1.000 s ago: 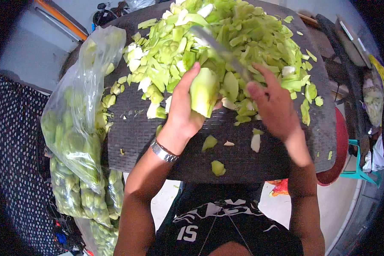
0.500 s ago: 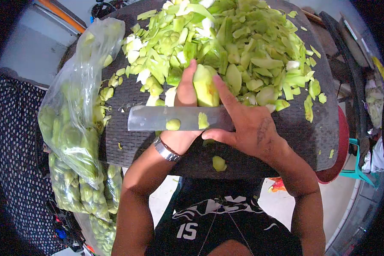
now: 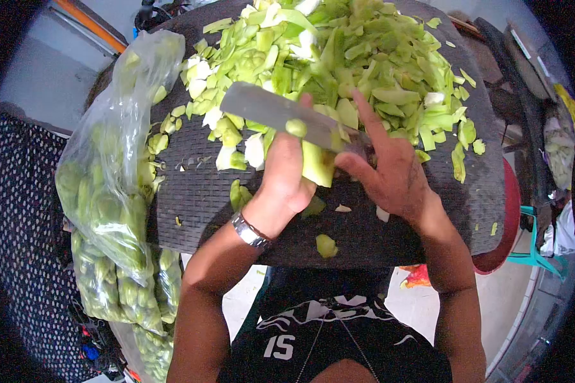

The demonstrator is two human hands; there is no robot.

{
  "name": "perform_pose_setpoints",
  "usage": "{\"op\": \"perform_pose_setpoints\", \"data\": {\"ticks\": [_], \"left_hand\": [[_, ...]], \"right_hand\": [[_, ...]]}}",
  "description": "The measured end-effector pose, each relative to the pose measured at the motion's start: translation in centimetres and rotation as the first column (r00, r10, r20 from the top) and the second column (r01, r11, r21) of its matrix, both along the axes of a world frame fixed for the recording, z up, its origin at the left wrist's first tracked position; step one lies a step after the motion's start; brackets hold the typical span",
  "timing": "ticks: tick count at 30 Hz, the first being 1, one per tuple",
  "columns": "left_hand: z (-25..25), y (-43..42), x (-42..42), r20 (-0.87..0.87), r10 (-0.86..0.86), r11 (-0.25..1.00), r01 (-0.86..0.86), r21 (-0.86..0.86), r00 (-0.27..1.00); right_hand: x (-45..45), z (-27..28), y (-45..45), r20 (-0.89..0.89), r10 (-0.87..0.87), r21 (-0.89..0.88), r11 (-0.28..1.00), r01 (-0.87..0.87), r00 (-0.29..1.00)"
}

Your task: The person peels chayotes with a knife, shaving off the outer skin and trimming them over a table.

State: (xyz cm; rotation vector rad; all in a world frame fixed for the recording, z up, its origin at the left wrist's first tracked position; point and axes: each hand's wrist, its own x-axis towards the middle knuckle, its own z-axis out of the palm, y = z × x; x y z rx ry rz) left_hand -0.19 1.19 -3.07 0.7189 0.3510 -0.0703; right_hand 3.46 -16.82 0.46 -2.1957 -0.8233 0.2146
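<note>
My left hand, with a metal watch at the wrist, is wrapped round a pale green peeled vegetable over the table's near half. A broad knife is in my right hand, its blade lying across above the vegetable and pointing to the upper left. Bits of green peel stick to the blade. The knife's handle is mostly hidden by my right hand. Just beyond my hands rises a large heap of green peelings.
The dark woven table has loose scraps near its front edge. Clear bags of green vegetables stand along its left side. At the right are a red tub and a turquoise stool.
The knife has swung from pointing up and away, down level over my left wrist, then partly back up across the vegetable. The vegetable has tilted and shifted slightly nearer.
</note>
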Motion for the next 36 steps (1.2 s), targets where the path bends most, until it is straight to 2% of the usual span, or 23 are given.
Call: {"op": "perform_pose_setpoints", "data": {"ticks": [2, 3, 4, 6, 7, 9, 12, 13, 15, 16, 17, 19, 20, 21, 24, 25, 26, 27, 28, 30, 32, 36], "left_hand": [[0.5, 0.7, 0.0, -0.001, -0.031, 0.999, 0.031, -0.010, 1.000], [1.4, 0.3, 0.5, -0.098, -0.008, 0.991, -0.005, -0.134, 0.995], [0.5, 0.6, 1.1, -0.017, 0.031, 0.996, -0.032, -0.080, 0.999], [0.7, 0.7, 1.2, 0.040, 0.068, 0.998, -0.067, -0.021, 0.997], [0.9, 0.6, 1.1, 0.022, 0.054, 0.998, -0.053, -0.043, 0.998], [1.7, 0.2, 0.9, -0.005, 0.026, 0.996, -0.026, -0.088, 1.000], [2.6, -0.7, 0.0, -0.019, 0.107, 0.993, -0.108, -0.053, 0.994], [1.3, -0.2, 0.4, 0.010, 0.046, 0.998, -0.045, -0.050, 0.999], [1.4, 0.0, 0.4, -0.017, 0.041, 0.999, -0.041, -0.011, 0.999], [2.1, 0.0, 0.5, -0.029, 0.040, 0.999, -0.039, 0.009, 0.999], [2.9, -0.3, -0.4, -0.034, 0.027, 0.991, -0.023, 0.129, 0.999], [3.4, 0.1, -0.4, -0.040, -0.044, 0.993, 0.048, 0.112, 0.998], [3.5, 0.3, -0.2, -0.042, -0.082, 0.991, 0.086, 0.103, 0.996], [3.5, 0.3, 0.1, -0.039, -0.021, 0.996, 0.025, 0.085, 0.999], [3.5, 0.7, 0.7, -0.031, 0.050, 0.998, -0.049, 0.038, 0.998], [2.9, 1.1, 0.8, 0.025, 0.008, 1.000, -0.008, 0.010, 1.000], [2.7, 1.1, 0.8, 0.010, 0.027, 0.999, -0.026, -0.031, 1.000], [2.6, 0.8, 0.7, -0.008, 0.040, 0.997, -0.041, -0.070, 0.999], [2.4, 0.7, 0.5, -0.028, 0.050, 0.993, -0.053, -0.110, 0.998], [1.7, 0.8, 0.0, -0.008, -0.068, 0.981, 0.065, -0.185, 0.998], [1.8, 0.6, -0.1, 0.005, -0.127, 0.961, 0.124, -0.246, 0.992], [2.4, 0.3, 0.1, 0.012, -0.144, 0.962, 0.143, -0.232, 0.989]], "right_hand": [[-0.7, -0.1, 0.2, 0.116, 0.031, -0.015, 0.999, -0.029, 0.993], [-1.2, -0.1, 0.4, 0.161, 0.071, -0.055, 0.997, -0.063, 0.984], [-1.9, -0.1, 0.7, 0.201, 0.115, -0.097, 0.991, -0.097, 0.973], [-2.4, 0.4, 1.2, 0.128, 0.161, -0.207, 0.969, -0.132, 0.979], [-2.2, 1.4, 1.4, 0.018, 0.153, -0.272, 0.952, -0.142, 0.988], [-1.9, 1.4, 1.4, 0.029, 0.140, -0.289, 0.949, -0.126, 0.990], [-1.2, -0.1, 0.7, 0.275, 0.118, -0.167, 0.983, -0.074, 0.954], [-0.8, -0.1, 0.6, 0.293, 0.110, -0.154, 0.986, -0.067, 0.950], [0.0, -0.2, 0.2, 0.261, 0.043, -0.118, 0.993, -0.013, 0.964], [0.6, -0.3, -0.1, 0.210, -0.016, -0.094, 0.995, 0.037, 0.978], [1.3, -0.5, -0.5, 0.157, -0.075, -0.074, 0.993, 0.087, 0.985], [4.0, -1.8, -2.0, 0.002, 0.004, 0.067, 0.998, -0.004, 1.000], [3.9, -1.5, -2.7, -0.358, -0.037, 0.134, 0.987, 0.091, 0.933], [3.3, 0.6, -2.2, -0.655, -0.103, 0.149, 0.953, 0.262, 0.749], [2.0, 0.3, -1.3, -0.276, -0.219, 0.020, 0.972, 0.233, 0.936], [1.4, 0.4, -0.9, -0.201, -0.187, -0.006, 0.982, 0.190, 0.962], [0.8, 0.6, -0.4, -0.123, -0.154, -0.033, 0.988, 0.151, 0.980], [-0.3, 1.3, 0.0, -0.120, -0.080, -0.046, 0.996, 0.075, 0.990], [-0.5, 0.6, 0.1, -0.017, -0.030, -0.007, 1.000, 0.030, 0.999], [-1.0, -0.7, 0.5, 0.205, 0.048, 0.050, 0.997, -0.059, 0.978], [-1.2, -0.4, 0.5, 0.210, 0.060, -0.026, 0.998, -0.056, 0.976], [-1.6, 0.5, 0.6, 0.153, 0.074, -0.141, 0.989, -0.052, 0.985]]}}
